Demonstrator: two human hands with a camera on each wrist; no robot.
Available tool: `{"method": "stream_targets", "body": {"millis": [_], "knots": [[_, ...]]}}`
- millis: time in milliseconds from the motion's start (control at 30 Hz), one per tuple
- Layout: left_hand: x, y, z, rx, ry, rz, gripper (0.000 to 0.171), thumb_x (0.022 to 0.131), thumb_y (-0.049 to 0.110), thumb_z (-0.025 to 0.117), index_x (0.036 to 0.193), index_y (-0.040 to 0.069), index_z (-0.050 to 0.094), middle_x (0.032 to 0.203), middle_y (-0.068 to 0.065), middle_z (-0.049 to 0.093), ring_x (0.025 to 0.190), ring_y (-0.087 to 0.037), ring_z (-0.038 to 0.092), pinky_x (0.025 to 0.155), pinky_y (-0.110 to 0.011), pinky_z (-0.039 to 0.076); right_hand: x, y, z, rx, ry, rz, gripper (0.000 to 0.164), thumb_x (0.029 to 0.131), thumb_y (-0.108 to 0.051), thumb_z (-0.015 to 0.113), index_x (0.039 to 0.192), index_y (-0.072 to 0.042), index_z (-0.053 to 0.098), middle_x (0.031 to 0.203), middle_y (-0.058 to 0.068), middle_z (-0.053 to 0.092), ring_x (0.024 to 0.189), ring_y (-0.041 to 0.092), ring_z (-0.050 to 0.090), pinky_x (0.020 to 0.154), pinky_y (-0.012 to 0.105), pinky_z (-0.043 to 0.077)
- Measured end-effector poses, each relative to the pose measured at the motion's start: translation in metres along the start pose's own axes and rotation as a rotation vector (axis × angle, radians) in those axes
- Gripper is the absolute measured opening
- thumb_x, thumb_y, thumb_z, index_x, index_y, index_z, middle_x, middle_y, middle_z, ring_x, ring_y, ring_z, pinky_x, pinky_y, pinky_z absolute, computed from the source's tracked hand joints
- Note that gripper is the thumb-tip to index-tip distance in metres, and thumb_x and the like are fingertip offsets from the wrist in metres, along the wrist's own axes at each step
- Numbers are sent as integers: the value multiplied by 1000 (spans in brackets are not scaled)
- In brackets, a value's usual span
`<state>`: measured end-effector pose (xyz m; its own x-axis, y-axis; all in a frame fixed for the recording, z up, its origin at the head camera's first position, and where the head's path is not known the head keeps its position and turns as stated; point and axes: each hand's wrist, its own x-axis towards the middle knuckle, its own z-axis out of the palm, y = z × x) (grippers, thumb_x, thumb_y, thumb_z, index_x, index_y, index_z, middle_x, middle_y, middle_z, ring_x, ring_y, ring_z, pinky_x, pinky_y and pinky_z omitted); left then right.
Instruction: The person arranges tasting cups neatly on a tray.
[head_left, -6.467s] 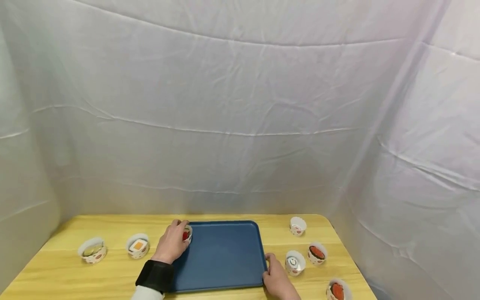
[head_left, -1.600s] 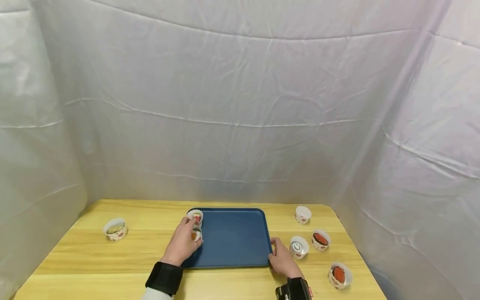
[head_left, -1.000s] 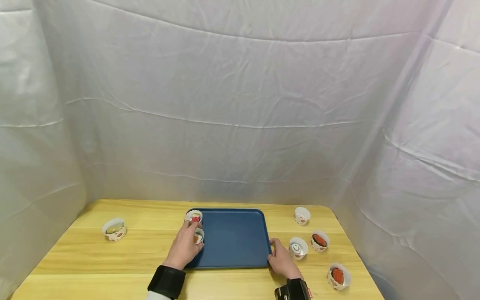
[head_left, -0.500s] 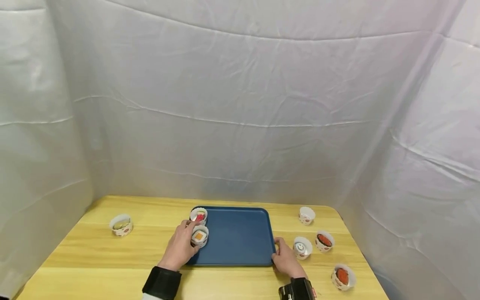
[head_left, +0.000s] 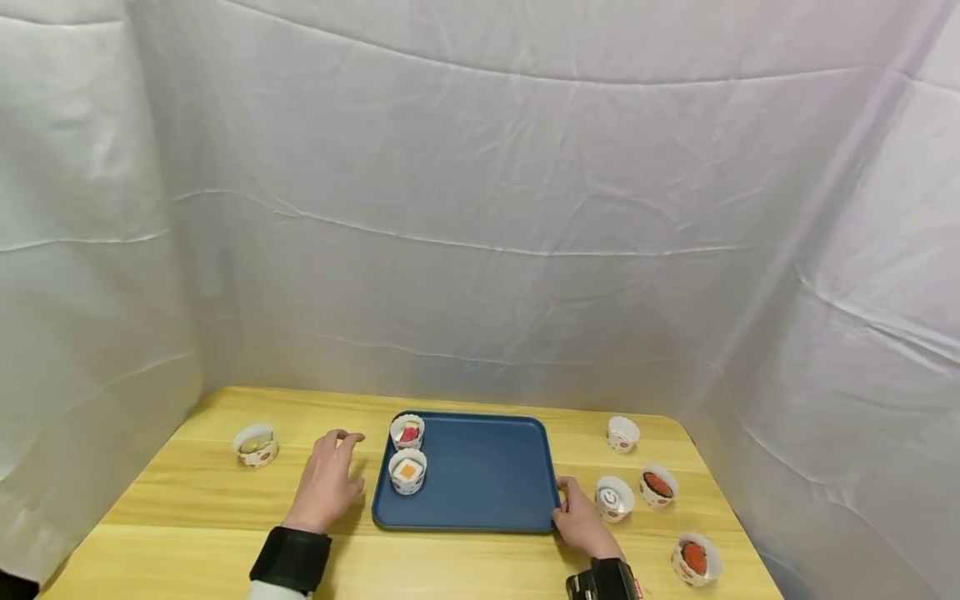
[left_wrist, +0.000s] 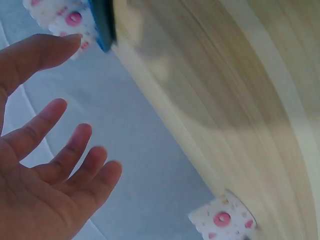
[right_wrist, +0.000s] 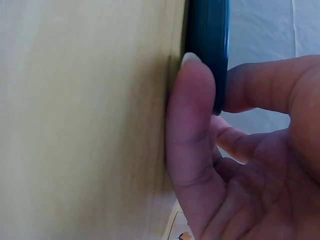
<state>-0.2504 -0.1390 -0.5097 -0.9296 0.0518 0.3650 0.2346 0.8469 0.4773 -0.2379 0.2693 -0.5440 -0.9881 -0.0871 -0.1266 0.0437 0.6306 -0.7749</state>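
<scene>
A dark blue tray (head_left: 487,479) lies on the table. At its left side stand two patterned white paper cups: the rear cup (head_left: 406,435) has a red and green piece inside, the front cup (head_left: 407,482) a white piece with an orange square. My left hand (head_left: 322,487) is over the table left of the tray, fingers spread and holding nothing. The left wrist view shows its thumb and fingers (left_wrist: 75,147) well apart. My right hand (head_left: 583,521) pinches the tray's right edge (right_wrist: 207,35) between thumb and fingers near the front corner.
Farther left is a paper cup (head_left: 255,450) with a yellowish-green piece. Right of the tray are an empty-looking cup (head_left: 622,437), a cup (head_left: 613,504) with a white swirled piece, and two with red-topped pieces, one farther back (head_left: 658,492) and one nearer (head_left: 693,571). A grey-white curtain (head_left: 465,250) hangs behind.
My left hand has set the cup with the orange-square piece on the tray in front of the other cup, let go and moved left. My right hand stays on the tray's edge.
</scene>
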Motion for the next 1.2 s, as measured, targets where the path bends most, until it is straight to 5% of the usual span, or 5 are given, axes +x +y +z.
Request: {"method": "stream_targets", "body": {"millis": [533,967,1200], "knots": [[17,-47,-15,53,48,9,51,79,1,77,126,-10,60,124,-37,54,121,-59,44,96,-69,40,0,2,-2,22,-5,15,51,96,1,51,145,9,38,77,8,49,58,18,47,53,30,41],[21,-87,-26,28,123,-54,53,82,4,71,128,-17,54,130,-45,44,122,-63,33,99,-73,30,1,2,0,32,-23,26,51,96,0,52,145,9,38,77,8,50,58,19,48,53,30,41],[22,-105,-29,45,89,-122,59,82,5,71,132,-18,49,135,-48,37,124,-66,28,96,-78,26,3,4,0,39,-19,26,50,95,1,52,143,8,39,77,7,48,60,18,49,53,31,43]]}}
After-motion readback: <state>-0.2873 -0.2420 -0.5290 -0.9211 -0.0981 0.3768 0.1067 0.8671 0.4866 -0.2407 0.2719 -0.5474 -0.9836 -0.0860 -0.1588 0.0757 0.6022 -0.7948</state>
